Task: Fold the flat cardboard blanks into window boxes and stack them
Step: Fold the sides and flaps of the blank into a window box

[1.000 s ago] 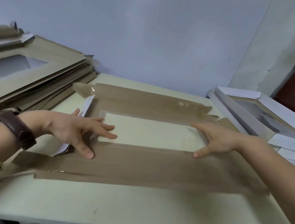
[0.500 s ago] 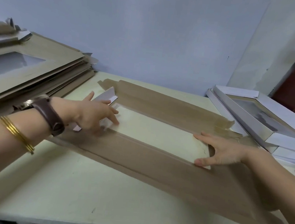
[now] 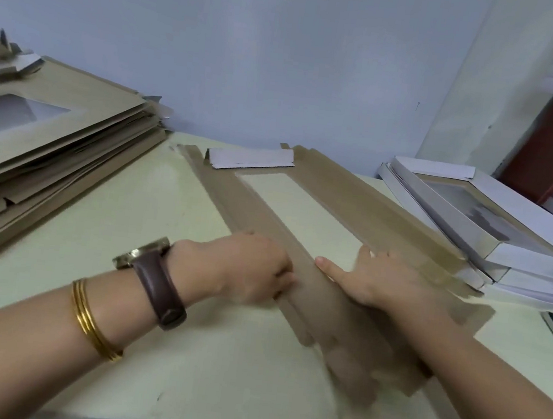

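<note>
Head view: cardboard blank [image 3: 247,213] lies lengthwise away, far end angled left.

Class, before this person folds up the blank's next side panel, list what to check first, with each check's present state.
1. Cardboard blank lies on the table: ok.
2. Right hand presses flat on the blank: ok.
3. Left hand grips the blank's left long edge: ok.
4. Far end flap folded up, white side showing: ok.
5. Near end flaps: cannot tell, blurred.
6. Clearance from finished boxes: not ok, the right panel runs up to them.
</note>
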Tool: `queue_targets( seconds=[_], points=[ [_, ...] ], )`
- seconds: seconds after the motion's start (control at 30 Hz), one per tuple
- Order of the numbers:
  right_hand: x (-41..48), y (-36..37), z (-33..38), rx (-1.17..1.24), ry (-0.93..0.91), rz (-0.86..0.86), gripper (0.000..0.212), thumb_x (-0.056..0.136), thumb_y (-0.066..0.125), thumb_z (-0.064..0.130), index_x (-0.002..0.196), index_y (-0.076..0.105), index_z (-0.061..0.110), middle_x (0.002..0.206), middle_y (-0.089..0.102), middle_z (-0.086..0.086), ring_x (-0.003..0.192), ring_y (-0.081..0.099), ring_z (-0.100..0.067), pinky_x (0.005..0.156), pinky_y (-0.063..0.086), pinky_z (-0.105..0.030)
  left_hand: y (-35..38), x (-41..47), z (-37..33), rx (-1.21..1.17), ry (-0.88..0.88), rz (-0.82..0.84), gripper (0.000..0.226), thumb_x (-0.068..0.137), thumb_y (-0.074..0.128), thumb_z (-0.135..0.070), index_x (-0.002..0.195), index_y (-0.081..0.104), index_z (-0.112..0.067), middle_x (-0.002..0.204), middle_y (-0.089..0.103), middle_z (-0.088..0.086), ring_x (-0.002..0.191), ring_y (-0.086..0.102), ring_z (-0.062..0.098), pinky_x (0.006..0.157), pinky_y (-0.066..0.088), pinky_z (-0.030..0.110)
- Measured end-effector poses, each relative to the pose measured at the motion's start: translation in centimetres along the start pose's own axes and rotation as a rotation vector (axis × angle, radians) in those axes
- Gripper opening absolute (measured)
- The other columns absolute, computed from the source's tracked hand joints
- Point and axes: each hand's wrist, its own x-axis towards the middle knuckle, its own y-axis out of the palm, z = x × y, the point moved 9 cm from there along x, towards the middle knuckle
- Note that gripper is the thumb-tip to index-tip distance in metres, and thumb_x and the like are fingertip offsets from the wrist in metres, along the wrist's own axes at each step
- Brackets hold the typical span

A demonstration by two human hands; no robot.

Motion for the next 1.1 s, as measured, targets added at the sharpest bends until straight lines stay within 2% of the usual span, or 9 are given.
queue_targets(
  seconds=[0.1,0.17,0.33,0.53,0.63,0.7,0.8,0.93,1.1],
  points=[
    [-0.5,-0.1,1.3,-0.026,0.107,-0.026,0.121,0.069,0.011,0.094,0.147,0.028,0.002,0.145,0.04,-0.016,0.134,0.031,-0.032,0.101,0.038,-0.051,1.5,0.2,-1.4,0.09,-0.044,0.022,0.047,0.102,0.021,-0.044,0.081,0.056,-0.021,0.114,0.063,0.006,0.113,0.055,0.027,0.109,0.029,0.049],
    [-0.4,-0.4,2.3,-0.053,0.109,-0.047,0.116,0.075,0.008,0.089,0.145,0.031,0.0,0.143,0.042,-0.016,0.13,0.034,-0.033,0.099,0.039,-0.05,2.3,0.2,-1.6,0.118,-0.085,0.032,0.055,0.101,0.016,-0.049,0.103,0.062,-0.019,0.12,0.061,0.007,0.119,0.052,0.026,0.112,0.02,0.055],
    [0.5,-0.9,3.1,0.025,-0.059,-0.093,0.093,0.085,0.007,0.078,0.143,0.035,0.011,0.14,0.049,-0.017,0.129,0.036,-0.039,0.099,0.032,-0.047,2.9,0.5,0.6,0.117,-0.163,0.026,0.068,0.096,0.012,-0.06,0.116,0.06,-0.016,0.122,0.059,0.01,0.123,0.05,0.026,0.112,0.019,0.047],
    [-0.8,-1.3,1.5,0.293,-0.277,-0.087,0.062,0.094,0.027,0.065,0.132,0.05,0.022,0.131,0.058,-0.003,0.129,0.039,-0.031,0.099,0.035,-0.038,3.4,1.2,5.0,0.035,-0.211,0.037,0.068,0.096,0.017,-0.062,0.149,0.027,-0.021,0.154,0.029,0.003,0.142,0.026,0.021,0.118,0.012,0.039],
    [-1.9,-1.4,0.4,0.369,-0.366,-0.096,0.047,0.094,0.042,0.056,0.123,0.059,0.023,0.118,0.063,0.005,0.117,0.048,-0.022,0.096,0.038,-0.035,3.8,1.4,6.7,0.012,-0.212,0.043,0.064,0.098,0.021,-0.057,0.154,0.01,-0.027,0.162,0.009,-0.003,0.148,0.008,0.016,0.12,0.005,0.034],
    [-2.4,-1.3,-0.1,0.378,-0.406,-0.107,0.045,0.094,0.049,0.05,0.129,0.058,0.023,0.127,0.059,0.006,0.12,0.047,-0.019,0.102,0.034,-0.032,3.9,1.6,7.5,-0.017,-0.217,0.036,0.061,0.1,0.022,-0.053,0.154,0.007,-0.029,0.162,0.004,-0.005,0.149,0.004,0.015,0.12,0.003,0.034],
    [-2.5,-0.7,-0.7,0.303,-0.408,-0.104,0.057,0.092,0.052,0.053,0.143,0.044,0.028,0.148,0.042,0.007,0.135,0.035,-0.016,0.112,0.026,-0.032,3.7,2.0,8.2,-0.043,-0.22,0.02,0.058,0.101,0.024,-0.048,0.154,0.008,-0.029,0.162,0.005,-0.004,0.149,0.003,0.014,0.119,0.001,0.035],
    [-2.1,0.0,-0.8,0.287,-0.371,-0.091,0.064,0.091,0.047,0.06,0.147,0.035,0.033,0.156,0.028,0.007,0.143,0.024,-0.015,0.116,0.022,-0.042,3.6,2.3,8.7,-0.069,-0.241,0.0,0.056,0.102,0.026,-0.045,0.154,0.012,-0.028,0.162,0.008,-0.001,0.149,0.005,0.016,0.12,0.001,0.037],
    [-1.3,0.1,0.2,0.214,-0.349,-0.11,0.065,0.092,0.04,0.063,0.149,0.03,0.035,0.158,0.023,0.012,0.144,0.022,-0.015,0.113,0.023,-0.045,2.0,1.3,8.0,-0.026,-0.223,-0.243,0.041,0.102,0.034,-0.039,0.134,0.05,-0.02,0.137,0.049,0.0,0.125,0.044,0.021,0.11,0.023,0.034]
  ],
)
